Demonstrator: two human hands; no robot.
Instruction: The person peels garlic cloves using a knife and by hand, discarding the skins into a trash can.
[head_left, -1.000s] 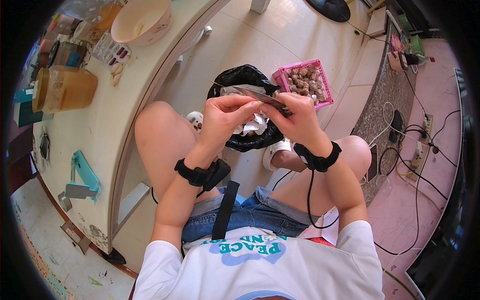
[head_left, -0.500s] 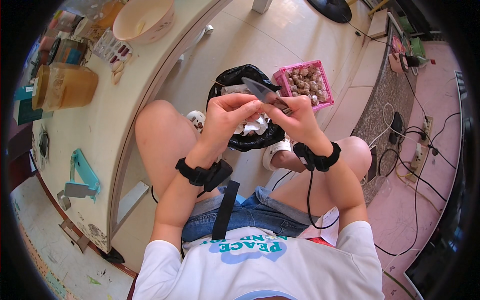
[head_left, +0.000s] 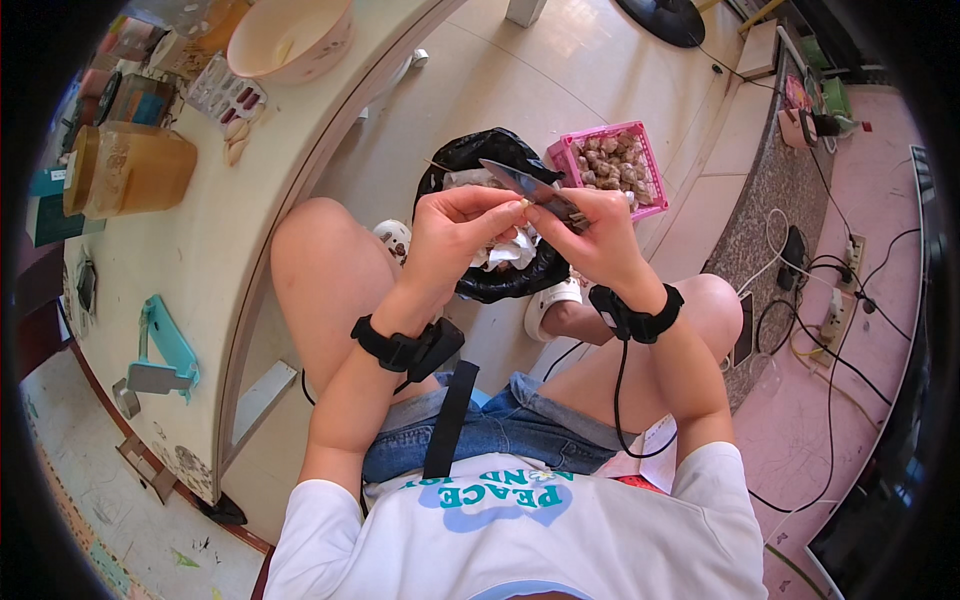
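My right hand (head_left: 597,232) is wrapped round a knife (head_left: 515,179), its blade pointing up and to the left. Pinched in my left hand (head_left: 458,228) is a small pale garlic clove (head_left: 525,201), mostly covered by the fingers. The thumbs of both hands nearly meet at the clove. Below them stands a bin lined with a black plastic bag (head_left: 497,150), with white crumpled paper (head_left: 508,250) and scraps inside. Just beyond my right hand is a pink plastic basket (head_left: 652,206) of brownish garlic bulbs (head_left: 613,163).
On the table (head_left: 250,190) at left are a pinkish bowl (head_left: 318,48) holding a pale piece, unpeeled cloves (head_left: 236,140), a pill blister pack (head_left: 228,95), a jar of amber stuff (head_left: 140,172) and a turquoise stand (head_left: 170,345). Cables and a power strip (head_left: 838,310) lie at right.
My right hand and the knife have shifted very slightly, the blade tip a little to the left. The left hand keeps its pinch on the clove in almost the same place.
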